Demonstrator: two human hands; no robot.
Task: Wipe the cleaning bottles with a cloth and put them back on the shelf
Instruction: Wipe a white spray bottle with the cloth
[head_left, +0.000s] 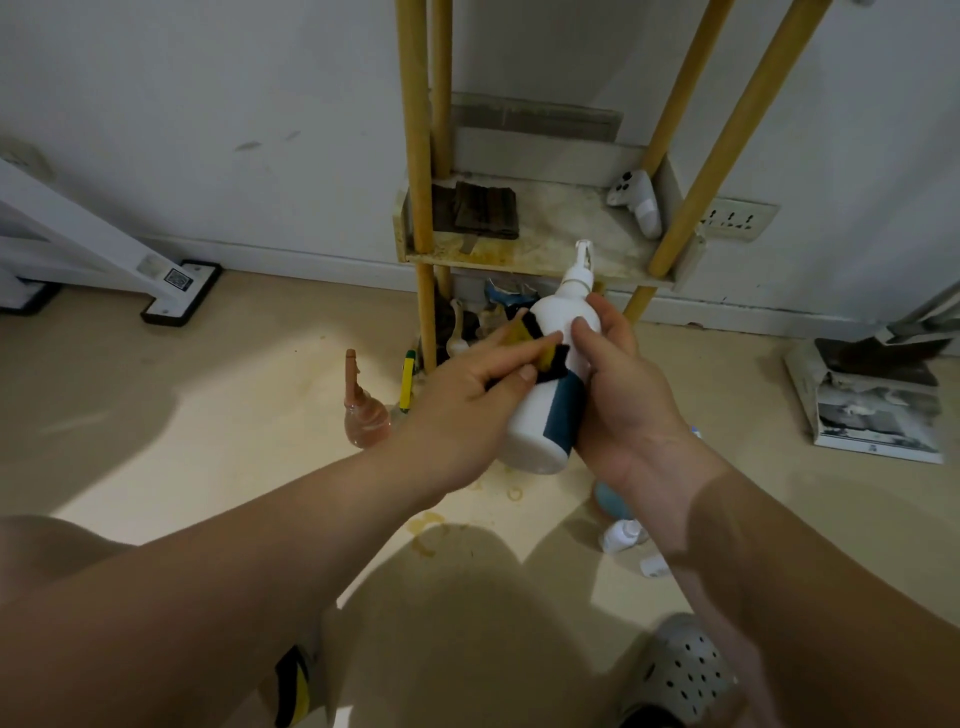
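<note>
My right hand grips a white pump bottle with a dark blue label, held tilted in front of the shelf. My left hand pinches a yellow and black cloth and presses it against the bottle's upper side. The stained shelf board sits just behind, between yellow poles. On the floor stand a pinkish nozzle bottle to the left and a blue bottle partly hidden under my right forearm.
A folded dark cloth and a white controller lie on the shelf board. More bottles crowd under the shelf. Small white bottles lie on the floor near my right arm. A stack of papers lies right.
</note>
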